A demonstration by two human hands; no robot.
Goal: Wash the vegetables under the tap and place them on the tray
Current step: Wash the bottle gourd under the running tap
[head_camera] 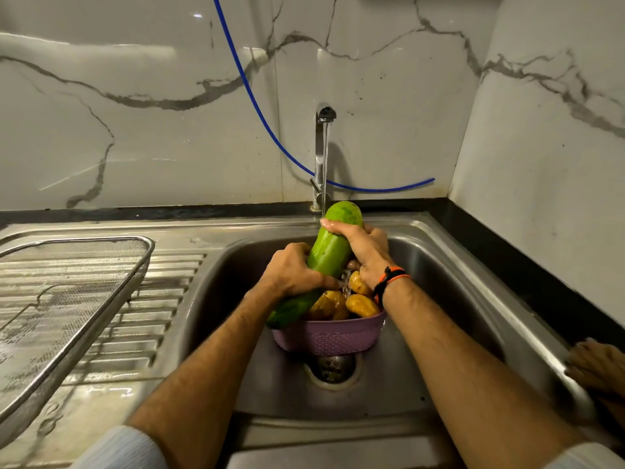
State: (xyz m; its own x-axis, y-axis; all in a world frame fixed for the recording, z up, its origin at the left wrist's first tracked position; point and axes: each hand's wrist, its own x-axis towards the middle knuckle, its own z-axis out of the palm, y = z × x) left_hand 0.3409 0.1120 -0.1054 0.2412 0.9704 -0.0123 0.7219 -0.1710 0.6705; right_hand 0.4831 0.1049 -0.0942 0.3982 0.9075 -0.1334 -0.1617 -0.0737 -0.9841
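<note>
Both hands are wrapped around one long green gourd (pixel 329 257), which is held slanted over the sink (pixel 439 299) with its far end raised toward the tap (pixel 321 157); the left hand (pixel 292 269) grips the lower middle of the gourd, fingers curled round it, and the right hand (pixel 363 247) grips the upper part just below the rounded tip; an orange and black band is worn on the right wrist; a thin stream of water is seen running from the tap onto the gourd's upper end near the right hand, and splashes are visible between the two hands; directly beneath, a purple basket (pixel 329 336) sits in the basin above the drain (pixel 333 367), and several yellow vegetables (pixel 362 304) are lying in it, unwashed or only splashed, as far as can be judged; the mesh tray (pixel 67 319) rests on the ribbed draining board to the left, and nothing is seen lying on the visible part of it; the task is therefore judged to be at an early stage, with the first vegetable under the water, nothing yet transferred, and the yellow ones left to be rinsed and moved; another person's hand (pixel 595 368) rests on the sink's right rim.
</note>
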